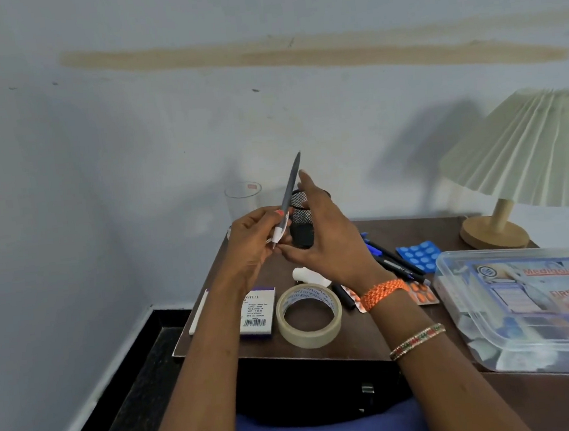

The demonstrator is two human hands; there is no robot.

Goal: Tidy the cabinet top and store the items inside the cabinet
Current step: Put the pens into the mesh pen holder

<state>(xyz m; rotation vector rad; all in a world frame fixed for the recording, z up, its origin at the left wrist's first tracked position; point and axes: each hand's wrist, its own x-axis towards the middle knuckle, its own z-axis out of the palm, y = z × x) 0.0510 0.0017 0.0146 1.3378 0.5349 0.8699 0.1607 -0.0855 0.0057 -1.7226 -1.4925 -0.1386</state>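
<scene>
Grey and white plastic is being gripped at its lower end: a pen (287,205) is being held tip-up by the left hand (256,242), whose fingers are curled round the white grip section, above the back left corner of the counter (366,344). The right hand (326,235) is being kept with fingers straight and apart, just beside the pen and in front of a black mesh pen holder (302,229) that is being largely hidden behind both hands. A clear glass (244,201) is standing at the back edge, close to the holder. Near the front edge a roll of masking tape (309,315), a small white box (258,312) and a white stick (199,311) by the left edge are lying apart from one another; loose pens (395,264), a blue blister pack (419,253) and an orange blister pack (420,293) are lying toward the middle, and a clear first-aid box (525,304) is sitting along the right edge beside a lamp (520,174). Nothing is yet being stored inside the cabinet. As a judgement, the pen is probably being readied for the holder, and since the grip is being taken so low, it could be tipped or dropped; a careless sweep of the right hand could also knock the light holder or the glass over.
</scene>
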